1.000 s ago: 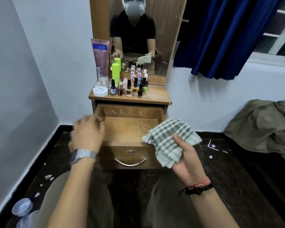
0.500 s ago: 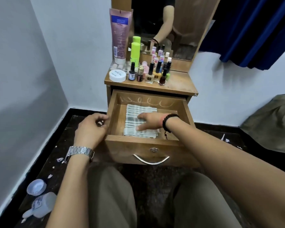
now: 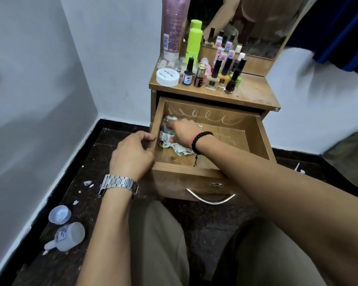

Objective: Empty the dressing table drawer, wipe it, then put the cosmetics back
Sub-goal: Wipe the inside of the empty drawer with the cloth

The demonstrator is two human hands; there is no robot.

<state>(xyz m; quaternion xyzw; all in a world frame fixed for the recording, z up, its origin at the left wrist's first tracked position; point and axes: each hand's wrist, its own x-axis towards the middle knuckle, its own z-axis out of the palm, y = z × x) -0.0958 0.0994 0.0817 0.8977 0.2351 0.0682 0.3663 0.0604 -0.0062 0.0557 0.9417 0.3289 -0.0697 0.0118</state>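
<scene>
The dressing table drawer (image 3: 258,141) stands pulled out below the tabletop (image 3: 254,96). Inside it, the right hand (image 3: 181,131) lies on a crumpled checked cloth (image 3: 175,146) in the drawer's left rear corner. The back of the hand faces up and its fingers bend down into the bunched fabric, pressing it against the drawer floor close to the left wall; whether the fingertips actually pinch the cloth cannot be told, since they are buried in it. A black bead bracelet (image 3: 201,141) circles that wrist. The rest of the drawer floor, to the right of the cloth, shows bare wood with pale chalky loops on the back wall.

The left hand (image 3: 132,154) rests against the outside of the drawer's left wall, near its front corner. Its fingers are loosely curled, the thumb and first finger touching the wall's edge, with nothing else in its grasp. A metal wristwatch (image 3: 119,184) sits on that wrist.

The cosmetics stand on the tabletop above the drawer: a white round jar (image 3: 167,77) at the front left, a row of nail polish bottles (image 3: 215,77) to its right, a lime green bottle (image 3: 193,45) behind them, and a tall pink tube (image 3: 173,27) at the back left against the wall. A curved metal handle (image 3: 210,198) hangs on the drawer front. On the dark floor left of the drawer lie a toppled white bottle (image 3: 69,235) and a loose cap (image 3: 59,214).
</scene>
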